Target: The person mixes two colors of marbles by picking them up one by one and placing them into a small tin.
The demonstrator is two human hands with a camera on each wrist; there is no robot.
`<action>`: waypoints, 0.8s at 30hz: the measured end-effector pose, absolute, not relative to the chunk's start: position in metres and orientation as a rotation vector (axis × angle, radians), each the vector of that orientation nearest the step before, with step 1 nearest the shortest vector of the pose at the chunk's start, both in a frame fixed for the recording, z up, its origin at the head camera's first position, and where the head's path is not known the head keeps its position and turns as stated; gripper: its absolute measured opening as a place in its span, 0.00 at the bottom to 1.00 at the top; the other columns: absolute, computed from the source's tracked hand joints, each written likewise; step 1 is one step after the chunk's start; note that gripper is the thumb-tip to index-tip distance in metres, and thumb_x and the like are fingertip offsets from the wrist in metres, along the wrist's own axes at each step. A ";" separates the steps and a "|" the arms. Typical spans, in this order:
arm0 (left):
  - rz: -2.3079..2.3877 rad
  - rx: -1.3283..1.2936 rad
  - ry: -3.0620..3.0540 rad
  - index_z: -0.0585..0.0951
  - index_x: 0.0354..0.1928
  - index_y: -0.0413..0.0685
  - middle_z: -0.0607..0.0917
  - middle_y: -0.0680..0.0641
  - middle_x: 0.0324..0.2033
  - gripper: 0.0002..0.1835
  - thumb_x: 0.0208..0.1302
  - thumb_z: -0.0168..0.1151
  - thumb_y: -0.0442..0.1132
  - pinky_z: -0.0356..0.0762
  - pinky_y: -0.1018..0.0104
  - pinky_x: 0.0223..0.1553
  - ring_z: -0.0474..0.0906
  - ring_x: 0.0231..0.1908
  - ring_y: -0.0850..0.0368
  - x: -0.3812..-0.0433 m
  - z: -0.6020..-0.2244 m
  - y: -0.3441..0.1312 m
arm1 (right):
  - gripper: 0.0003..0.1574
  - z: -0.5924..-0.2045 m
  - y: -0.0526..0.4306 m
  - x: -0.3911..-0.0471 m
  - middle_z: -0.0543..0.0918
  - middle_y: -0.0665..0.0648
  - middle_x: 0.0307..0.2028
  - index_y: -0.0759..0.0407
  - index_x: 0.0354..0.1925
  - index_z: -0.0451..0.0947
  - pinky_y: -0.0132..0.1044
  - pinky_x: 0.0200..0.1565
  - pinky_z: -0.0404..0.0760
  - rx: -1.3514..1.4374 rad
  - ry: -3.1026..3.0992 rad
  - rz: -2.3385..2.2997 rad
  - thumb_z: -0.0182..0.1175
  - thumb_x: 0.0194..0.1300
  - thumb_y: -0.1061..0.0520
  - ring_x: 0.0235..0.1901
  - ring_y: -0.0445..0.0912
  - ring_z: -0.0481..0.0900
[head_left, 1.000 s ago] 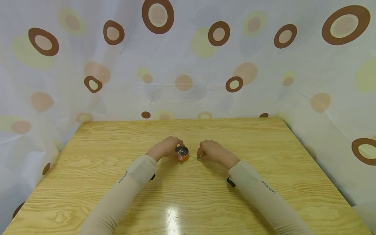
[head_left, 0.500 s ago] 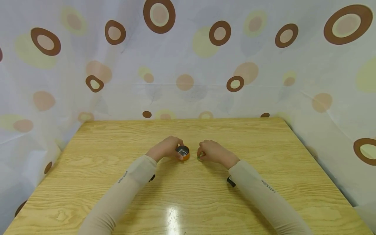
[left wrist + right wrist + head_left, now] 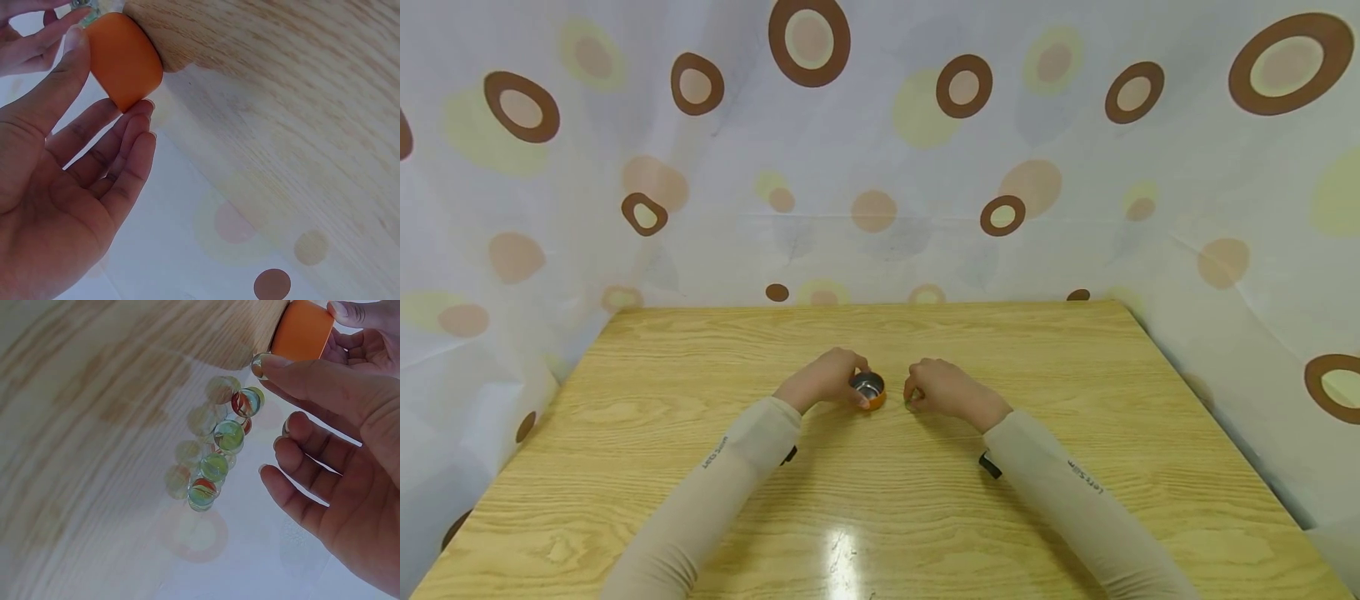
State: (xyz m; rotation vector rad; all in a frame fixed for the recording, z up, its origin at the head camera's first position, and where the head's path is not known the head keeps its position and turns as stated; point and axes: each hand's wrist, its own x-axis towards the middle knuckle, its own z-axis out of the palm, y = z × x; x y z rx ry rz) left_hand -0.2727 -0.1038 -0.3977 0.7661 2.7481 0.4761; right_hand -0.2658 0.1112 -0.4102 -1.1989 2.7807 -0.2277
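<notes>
My left hand [image 3: 827, 379] grips a small round orange cup [image 3: 876, 402] with a shiny metal inside, its mouth facing up. In the left wrist view, the thumb lies on one side of the cup's orange wall [image 3: 125, 62] and the fingertips on the other. Just to the right, my right hand [image 3: 951, 390] reaches down to the wood, thumb and forefinger together. A glass marble [image 3: 257, 366] shows at that thumb's tip, pinched there. Several more marbles [image 3: 229, 436], clear with green and red swirls, lie in a cluster beside the right fingers; the hand hides them in the head view.
The wooden table [image 3: 887, 483] runs back to a white curtain [image 3: 872, 158] printed with brown and pale circles, which also hangs along both sides. Its glossy top mirrors the marbles. Dark wrist devices [image 3: 990, 464] sit under the sleeves.
Both hands stay nearly still, the cup in the left. The green speck visible under my right fingertips a second ago is now mostly covered by them.
</notes>
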 end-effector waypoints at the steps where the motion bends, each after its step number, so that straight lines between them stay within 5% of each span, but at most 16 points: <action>1: 0.486 0.766 2.748 0.81 0.51 0.38 0.81 0.45 0.35 0.25 0.52 0.75 0.43 0.72 0.65 0.36 0.71 0.31 0.57 -0.272 -0.398 -0.104 | 0.05 -0.410 0.111 -0.266 0.77 0.52 0.29 0.59 0.35 0.87 0.37 0.35 0.74 -1.195 2.781 -0.226 0.69 0.59 0.59 0.29 0.44 0.73; 24: 0.544 0.767 2.746 0.81 0.51 0.37 0.80 0.44 0.33 0.25 0.51 0.75 0.42 0.72 0.65 0.35 0.71 0.31 0.56 -0.273 -0.398 -0.106 | 0.05 -0.409 0.110 -0.267 0.74 0.50 0.26 0.58 0.37 0.87 0.36 0.32 0.70 -1.192 2.828 -0.253 0.67 0.61 0.59 0.26 0.41 0.67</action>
